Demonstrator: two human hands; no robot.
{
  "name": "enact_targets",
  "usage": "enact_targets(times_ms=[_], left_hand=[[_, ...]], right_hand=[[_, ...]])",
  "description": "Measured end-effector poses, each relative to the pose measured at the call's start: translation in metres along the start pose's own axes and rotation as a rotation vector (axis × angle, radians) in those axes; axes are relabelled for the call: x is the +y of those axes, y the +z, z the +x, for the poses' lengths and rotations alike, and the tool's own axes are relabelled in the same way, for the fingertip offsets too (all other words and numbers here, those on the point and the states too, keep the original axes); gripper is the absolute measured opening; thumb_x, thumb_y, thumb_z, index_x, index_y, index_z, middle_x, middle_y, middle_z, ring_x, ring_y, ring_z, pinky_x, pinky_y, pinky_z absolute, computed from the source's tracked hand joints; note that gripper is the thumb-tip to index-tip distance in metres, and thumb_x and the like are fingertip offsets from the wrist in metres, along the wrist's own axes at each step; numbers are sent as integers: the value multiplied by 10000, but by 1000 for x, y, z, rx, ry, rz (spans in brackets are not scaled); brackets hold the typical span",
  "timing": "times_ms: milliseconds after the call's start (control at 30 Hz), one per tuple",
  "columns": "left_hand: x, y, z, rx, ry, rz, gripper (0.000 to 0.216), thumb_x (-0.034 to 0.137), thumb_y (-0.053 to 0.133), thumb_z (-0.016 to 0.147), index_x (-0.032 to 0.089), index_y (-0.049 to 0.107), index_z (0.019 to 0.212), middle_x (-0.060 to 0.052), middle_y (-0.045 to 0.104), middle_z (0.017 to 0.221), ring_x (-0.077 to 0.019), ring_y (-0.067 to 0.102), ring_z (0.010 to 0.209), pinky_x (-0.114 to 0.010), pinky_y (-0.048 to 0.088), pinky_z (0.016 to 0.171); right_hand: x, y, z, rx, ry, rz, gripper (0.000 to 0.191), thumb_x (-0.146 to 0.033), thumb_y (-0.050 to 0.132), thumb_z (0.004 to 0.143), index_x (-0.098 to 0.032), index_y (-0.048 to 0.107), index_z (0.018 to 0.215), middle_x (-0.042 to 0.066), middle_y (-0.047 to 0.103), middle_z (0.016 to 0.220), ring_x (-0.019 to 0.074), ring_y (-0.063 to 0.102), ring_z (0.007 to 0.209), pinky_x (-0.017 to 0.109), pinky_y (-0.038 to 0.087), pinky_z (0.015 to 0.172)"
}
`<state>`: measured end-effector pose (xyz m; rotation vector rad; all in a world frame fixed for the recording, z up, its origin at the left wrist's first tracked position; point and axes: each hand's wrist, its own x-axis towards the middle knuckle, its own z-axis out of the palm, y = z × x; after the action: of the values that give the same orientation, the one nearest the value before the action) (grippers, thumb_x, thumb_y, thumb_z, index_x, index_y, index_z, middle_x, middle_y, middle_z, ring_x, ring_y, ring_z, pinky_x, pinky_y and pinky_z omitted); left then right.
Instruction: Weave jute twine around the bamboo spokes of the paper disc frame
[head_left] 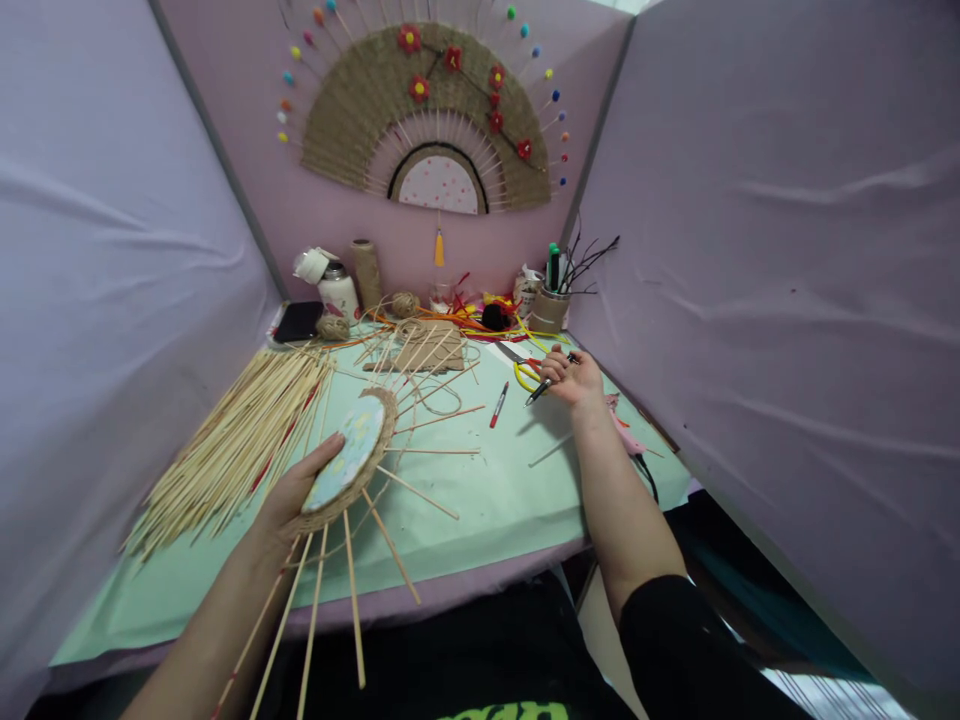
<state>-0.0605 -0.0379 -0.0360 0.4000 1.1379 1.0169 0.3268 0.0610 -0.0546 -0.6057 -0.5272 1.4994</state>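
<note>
Gripping half-disc (354,455), left hand (295,492) partly hidden

Between the left hand (291,493) and the right hand (576,378), a bare stretch of green surface (514,490) leaves room to pass. Spokes (392,547) radiating from the half-round piece (349,452) bar its left edge; a thick stick bundle (229,450) fills the far left. A marker (499,405) and scissors (514,353) lie ahead, a pink corded tool (628,437) beside the right forearm (622,500). Fabric walls (772,250) close both sides; containers (549,312) crowd the back.
</note>
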Motion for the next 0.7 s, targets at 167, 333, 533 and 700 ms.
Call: enact_targets(times_ms=[167, 333, 533, 700], left_hand=[[-1, -2, 2, 7, 22, 6, 406, 73, 443, 919, 76, 534, 1316, -74, 742, 689, -145, 628, 380, -192, 570, 490], [-2, -4, 3, -19, 15, -5, 424, 90, 479, 913, 87, 517, 1335, -78, 754, 748, -150, 660, 435, -187, 573, 501], [-2, -3, 2, -4, 18, -19, 439, 86, 500, 900, 96, 516, 1339, -85, 759, 789, -162, 696, 516, -176, 578, 529], [-2, -4, 4, -40, 22, -25, 420, 79, 472, 904, 106, 523, 1321, -83, 756, 768, -155, 691, 508, -172, 571, 510]], right_hand=[[2, 0, 1, -2, 11, 70, 108, -250, 439, 845, -213, 481, 752, -67, 263, 531, 97, 229, 417, 178, 283, 373], [4, -1, 2, 13, 58, 187, 144, -280, 403, 886, -200, 471, 787, -70, 311, 543, 81, 284, 416, 175, 314, 382], [5, 9, -1, 38, -158, -155, 112, -175, 565, 742, -220, 466, 768, -89, 314, 511, 66, 298, 414, 163, 314, 401], [22, 22, -9, 20, -283, -489, 183, -304, 639, 718, -217, 481, 688, -107, 262, 431, 46, 182, 356, 174, 148, 346]])
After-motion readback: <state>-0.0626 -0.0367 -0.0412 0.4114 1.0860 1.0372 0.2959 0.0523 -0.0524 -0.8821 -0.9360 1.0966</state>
